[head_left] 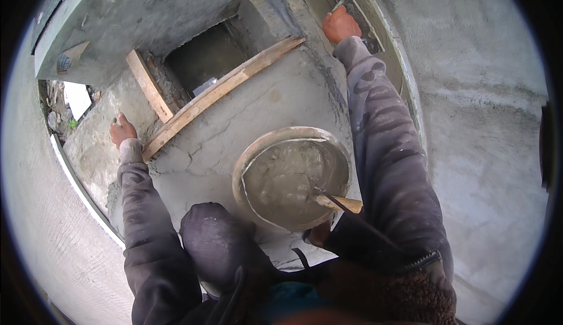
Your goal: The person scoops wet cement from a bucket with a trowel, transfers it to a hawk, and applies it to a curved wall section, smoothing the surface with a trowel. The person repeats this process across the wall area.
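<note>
My left hand is closed, its fingers curled over the rough cement ledge beside the near end of a long wooden strip. Whatever it may hold is too small to make out. At the upper right, my right hand is clenched at a narrow cement-lined channel. A dark, wet-looking patch shows beside its fingers, but the thing in its grip is hidden. Between my arms stands a round bucket of wet grey mortar. A trowel with a wooden handle rests in the mortar.
Beyond the long strip lies a dark rectangular opening, with a shorter wooden piece at its left. A grey wall rises behind. A white fragment lies among rubble at the left. My knee is beside the bucket.
</note>
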`<state>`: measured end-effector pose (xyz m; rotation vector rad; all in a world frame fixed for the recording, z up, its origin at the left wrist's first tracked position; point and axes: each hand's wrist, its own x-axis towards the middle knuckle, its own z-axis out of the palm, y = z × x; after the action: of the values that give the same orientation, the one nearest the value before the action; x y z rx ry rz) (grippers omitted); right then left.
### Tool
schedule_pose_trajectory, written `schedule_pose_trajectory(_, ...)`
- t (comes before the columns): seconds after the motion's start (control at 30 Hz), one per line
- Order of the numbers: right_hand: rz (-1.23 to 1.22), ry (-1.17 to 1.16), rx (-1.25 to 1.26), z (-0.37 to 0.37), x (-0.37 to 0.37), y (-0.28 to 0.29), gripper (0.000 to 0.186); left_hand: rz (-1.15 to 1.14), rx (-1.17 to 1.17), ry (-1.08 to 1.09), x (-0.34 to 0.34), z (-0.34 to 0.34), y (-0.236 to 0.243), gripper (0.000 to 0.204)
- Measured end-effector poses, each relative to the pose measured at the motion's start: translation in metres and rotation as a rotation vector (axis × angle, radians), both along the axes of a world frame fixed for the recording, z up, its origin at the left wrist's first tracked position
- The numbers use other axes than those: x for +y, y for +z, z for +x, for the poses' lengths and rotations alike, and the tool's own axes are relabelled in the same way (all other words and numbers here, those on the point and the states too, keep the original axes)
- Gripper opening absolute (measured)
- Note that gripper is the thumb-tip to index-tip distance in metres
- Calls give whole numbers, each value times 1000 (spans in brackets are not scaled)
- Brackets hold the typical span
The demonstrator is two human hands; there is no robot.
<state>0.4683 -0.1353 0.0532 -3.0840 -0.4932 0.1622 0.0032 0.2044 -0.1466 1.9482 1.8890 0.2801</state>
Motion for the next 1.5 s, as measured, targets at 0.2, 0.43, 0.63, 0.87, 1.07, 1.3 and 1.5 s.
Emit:
schedule_pose_trajectory(0.2, 88, 34, -174, 3, -2, 67, 43, 56, 5, -79, -93, 30, 18, 62)
schedule_pose_trajectory(0.43, 62, 94, -48, -65, -43, -12, 33, 121, 87, 89, -97, 46, 34, 54)
schedule_pose_trajectory(0.63, -9, 6, -14, -44, -55, -92, 30, 207, 233, 58, -105, 54, 24, 47)
schedule_pose_trajectory(0.87, 20, -36, -125, -54, -42, -4, 29, 193, 299, -101, -104, 63, 43, 45)
schedule_pose_trajectory(1.07, 181, 66, -419, -69, -42, 49, 25, 152, 200, -105, -98, 58, 44, 46)
schedule_pose_trajectory(1.3, 1067, 58, -387, 2, 38, 7, 25, 72, 147, -106, -104, 66, 61, 44)
schedule_pose_trajectory(1.5, 903, -124, -491, 0, 28, 17, 27, 106, 157, -111, -101, 59, 55, 42)
